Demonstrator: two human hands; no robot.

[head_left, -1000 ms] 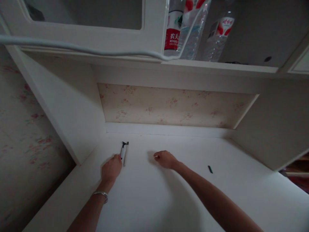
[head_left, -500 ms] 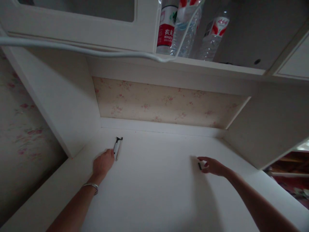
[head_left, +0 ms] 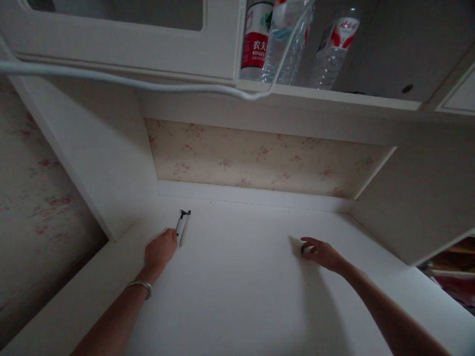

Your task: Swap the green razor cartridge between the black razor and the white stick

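Observation:
My left hand, with a bracelet at the wrist, is closed at the lower end of a slim tool that has a dark crosswise head; its exact kind is unclear. Close along the tool's right side lies a thin pale stick. Over on the right, my right hand has thumb and fingers closed on a small black piece at the white surface. Fingers hide most of that piece.
Above hangs a cupboard shelf with several plastic bottles. A white cable droops across its front. White side panels flank the surface, with a raised strip along the back.
My right hand has shifted slightly left and closed its fingers round the small black piece, which lay between parted fingers before. The left hand has hardly moved. The view has shifted a little.

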